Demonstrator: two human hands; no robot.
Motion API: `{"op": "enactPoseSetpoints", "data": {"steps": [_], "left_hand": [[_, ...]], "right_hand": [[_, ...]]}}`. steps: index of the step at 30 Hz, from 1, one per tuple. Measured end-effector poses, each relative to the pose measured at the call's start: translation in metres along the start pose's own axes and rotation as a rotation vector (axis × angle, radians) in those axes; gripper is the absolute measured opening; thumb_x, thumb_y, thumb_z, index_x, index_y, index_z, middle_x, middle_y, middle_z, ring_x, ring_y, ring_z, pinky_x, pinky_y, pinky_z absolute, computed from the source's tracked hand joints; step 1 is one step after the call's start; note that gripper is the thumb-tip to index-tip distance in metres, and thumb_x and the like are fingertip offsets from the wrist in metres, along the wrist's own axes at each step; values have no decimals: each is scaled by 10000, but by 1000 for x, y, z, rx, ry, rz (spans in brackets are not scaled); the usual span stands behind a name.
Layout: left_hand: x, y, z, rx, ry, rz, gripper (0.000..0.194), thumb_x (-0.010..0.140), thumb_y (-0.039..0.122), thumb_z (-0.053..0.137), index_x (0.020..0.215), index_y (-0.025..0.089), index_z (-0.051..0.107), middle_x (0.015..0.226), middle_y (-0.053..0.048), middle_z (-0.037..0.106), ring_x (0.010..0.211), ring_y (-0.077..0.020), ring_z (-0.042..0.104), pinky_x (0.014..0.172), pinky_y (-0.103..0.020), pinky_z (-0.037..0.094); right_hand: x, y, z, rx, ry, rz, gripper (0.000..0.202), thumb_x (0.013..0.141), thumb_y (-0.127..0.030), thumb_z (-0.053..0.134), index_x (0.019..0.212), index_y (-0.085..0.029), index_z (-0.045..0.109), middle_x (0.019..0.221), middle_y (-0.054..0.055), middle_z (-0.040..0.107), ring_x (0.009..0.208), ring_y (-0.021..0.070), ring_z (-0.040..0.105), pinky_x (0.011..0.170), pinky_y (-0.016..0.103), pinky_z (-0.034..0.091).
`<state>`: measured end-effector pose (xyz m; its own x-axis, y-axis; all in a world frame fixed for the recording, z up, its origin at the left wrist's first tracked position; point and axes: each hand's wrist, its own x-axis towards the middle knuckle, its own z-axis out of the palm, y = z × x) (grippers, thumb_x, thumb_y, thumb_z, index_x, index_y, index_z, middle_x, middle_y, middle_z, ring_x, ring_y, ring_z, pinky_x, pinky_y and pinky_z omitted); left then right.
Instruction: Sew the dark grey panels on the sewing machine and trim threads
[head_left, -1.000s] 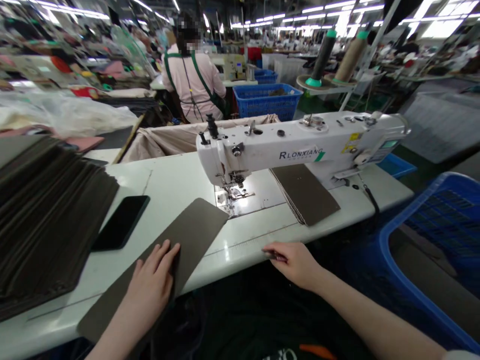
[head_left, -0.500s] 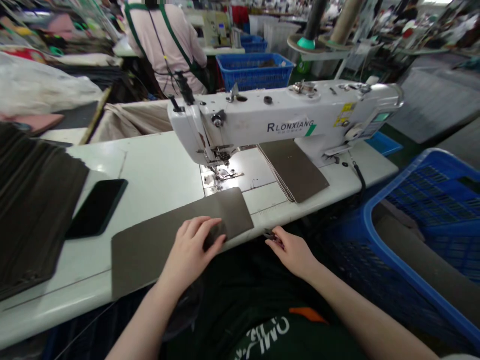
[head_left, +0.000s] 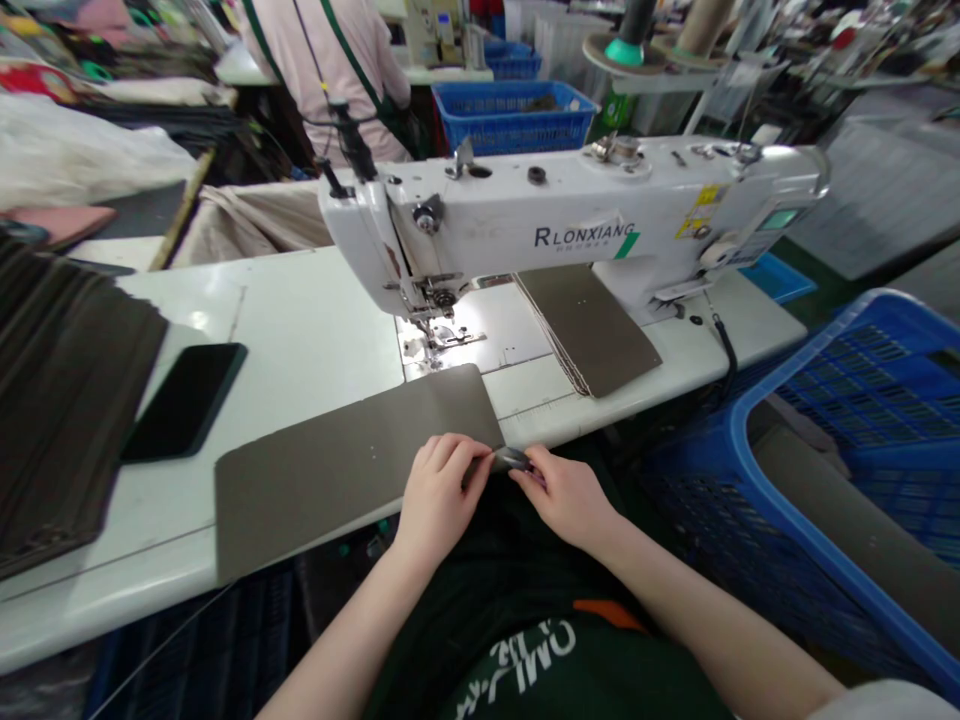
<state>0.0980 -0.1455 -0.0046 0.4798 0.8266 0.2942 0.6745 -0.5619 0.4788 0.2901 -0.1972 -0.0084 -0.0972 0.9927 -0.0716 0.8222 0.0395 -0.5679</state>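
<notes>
A flat grey-brown fabric panel point(head_left: 322, 460) lies along the table's front edge, before the sewing machine point(head_left: 525, 225). My left hand point(head_left: 442, 490) is closed in a pinch on the panel's near right corner. Close beside it, my right hand point(head_left: 566, 495) is closed around small thread snips point(head_left: 514, 458). Their dark metal blades point left and meet the pinched corner; the handle is mostly hidden in my fingers. Under the machine arm, to the right, sits a small stack of similar panels point(head_left: 589, 335).
A black phone point(head_left: 184, 405) lies on the white table point(head_left: 300, 300), beside a tall pile of dark fabric pieces point(head_left: 67, 400). To my right stands a blue plastic basket point(head_left: 757, 400) with panels inside. Behind the machine are another blue basket point(head_left: 517, 130) and a person in pink point(head_left: 330, 70).
My left hand has moved right from over the panel to pinch its near right corner. The snips in my right hand have come slightly left, against that corner. The view has shifted a little.
</notes>
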Motion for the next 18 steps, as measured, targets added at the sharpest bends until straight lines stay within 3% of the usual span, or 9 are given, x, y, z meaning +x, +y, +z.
{"op": "enactPoseSetpoints", "data": {"steps": [11, 16, 18], "left_hand": [[-1, 2, -6, -198, 3, -34, 104, 943, 256, 532, 958, 226, 629, 972, -61, 629, 938, -220, 560, 831, -383, 473], [-27, -24, -49, -164, -254, 225, 134, 899, 272, 604, 786, 226, 660, 1102, -63, 623, 1098, -248, 526, 948, -403, 446], [-48, -47, -71, -84, -264, 223, 188, 872, 320, 640, 713, 219, 640, 1124, -58, 630, 1129, -264, 526, 959, -406, 449]], "right_hand": [[13, -12, -4, -153, -14, 4, 259, 1003, -378, 411, 867, -196, 535, 740, 13, 663, 663, 165, 623, 554, 265, 245], [11, -3, -13, -75, 63, 1, 238, 989, -424, 434, 924, -211, 519, 736, -15, 639, 656, 155, 605, 565, 246, 296], [13, 0, -17, -58, 118, -5, 250, 966, -454, 473, 943, -211, 526, 772, -11, 640, 680, 159, 604, 585, 241, 333]]}}
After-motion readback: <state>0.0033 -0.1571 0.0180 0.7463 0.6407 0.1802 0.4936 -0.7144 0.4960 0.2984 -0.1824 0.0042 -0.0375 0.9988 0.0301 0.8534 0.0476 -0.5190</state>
